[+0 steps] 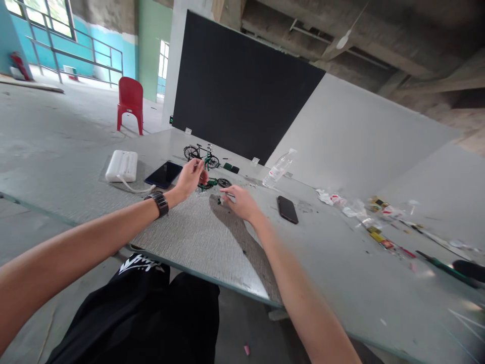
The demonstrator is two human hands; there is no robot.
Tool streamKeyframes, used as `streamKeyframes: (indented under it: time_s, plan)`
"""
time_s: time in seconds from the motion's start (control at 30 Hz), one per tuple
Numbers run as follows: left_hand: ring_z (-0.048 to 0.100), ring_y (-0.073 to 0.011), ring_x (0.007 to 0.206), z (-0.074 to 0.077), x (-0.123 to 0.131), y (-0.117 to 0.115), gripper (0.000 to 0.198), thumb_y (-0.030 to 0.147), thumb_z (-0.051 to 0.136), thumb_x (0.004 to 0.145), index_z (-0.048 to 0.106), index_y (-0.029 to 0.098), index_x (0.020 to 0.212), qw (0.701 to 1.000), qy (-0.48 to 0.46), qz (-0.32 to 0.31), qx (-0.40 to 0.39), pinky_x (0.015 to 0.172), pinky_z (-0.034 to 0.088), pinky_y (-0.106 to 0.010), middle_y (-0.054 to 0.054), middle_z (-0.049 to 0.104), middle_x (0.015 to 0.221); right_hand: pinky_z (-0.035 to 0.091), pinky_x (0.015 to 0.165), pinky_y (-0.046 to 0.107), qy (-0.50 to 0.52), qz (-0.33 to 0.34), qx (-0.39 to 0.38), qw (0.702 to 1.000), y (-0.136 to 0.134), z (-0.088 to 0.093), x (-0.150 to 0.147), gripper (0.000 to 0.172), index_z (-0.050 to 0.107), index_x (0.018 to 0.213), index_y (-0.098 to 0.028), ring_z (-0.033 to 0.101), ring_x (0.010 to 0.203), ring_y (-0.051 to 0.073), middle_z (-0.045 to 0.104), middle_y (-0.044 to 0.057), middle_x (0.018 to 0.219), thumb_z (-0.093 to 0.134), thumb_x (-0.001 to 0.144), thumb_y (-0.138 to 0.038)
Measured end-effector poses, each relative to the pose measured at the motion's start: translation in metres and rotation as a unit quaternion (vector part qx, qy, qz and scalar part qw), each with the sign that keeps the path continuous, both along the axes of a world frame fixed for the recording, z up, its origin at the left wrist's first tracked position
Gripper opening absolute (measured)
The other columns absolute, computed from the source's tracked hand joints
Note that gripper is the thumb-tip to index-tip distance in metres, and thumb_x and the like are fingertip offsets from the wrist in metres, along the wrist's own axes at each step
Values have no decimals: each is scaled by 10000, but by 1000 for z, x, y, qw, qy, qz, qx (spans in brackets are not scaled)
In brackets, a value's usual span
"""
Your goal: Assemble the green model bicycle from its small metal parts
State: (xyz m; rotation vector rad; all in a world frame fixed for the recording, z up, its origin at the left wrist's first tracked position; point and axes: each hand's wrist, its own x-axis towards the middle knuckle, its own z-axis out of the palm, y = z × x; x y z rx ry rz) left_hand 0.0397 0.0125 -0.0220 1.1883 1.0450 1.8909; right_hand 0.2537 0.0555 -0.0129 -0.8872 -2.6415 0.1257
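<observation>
My left hand (191,177) is closed in a pinch, with a small green bicycle part (206,161) showing at its fingertips. Partly hidden behind that hand, a black model bicycle (193,151) stands upright on the table. A green model bicycle part with a black wheel (224,183) lies between my two hands. My right hand (241,201) is low over the tabletop, index finger stretched out and fingers apart. Tiny dark pieces (220,201) lie under its fingers; whether it touches them is unclear.
On the grey table (182,227) are a white power bank (122,166) with a cable, a tablet (164,174), a phone (288,209) and a tilted plastic bottle (279,168). Packaging and tools (382,240) litter the right side. A red chair (131,101) stands beyond.
</observation>
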Motion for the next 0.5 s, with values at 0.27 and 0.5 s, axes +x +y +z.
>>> streamKeyframes:
  time_s: [0.27,0.5]
  plan:
    - [517,-87,499,-1,0,-1,259,200,448,1031,529,176,787,999,41,5,-3,475,422,-200,0,572,622,485,859,336,-24,44,-36,998,-4,-4,-9,229,759,1066,-254,670,977,213,738,58,1070,587,960,-362]
    - [406,-70,426,-1,0,3,221,105,405,1001,564,162,857,999,-7,20,-48,436,314,-197,45,483,576,466,882,315,-24,-96,35,995,7,14,-1,286,709,1161,-217,654,990,197,704,77,1107,526,985,-348]
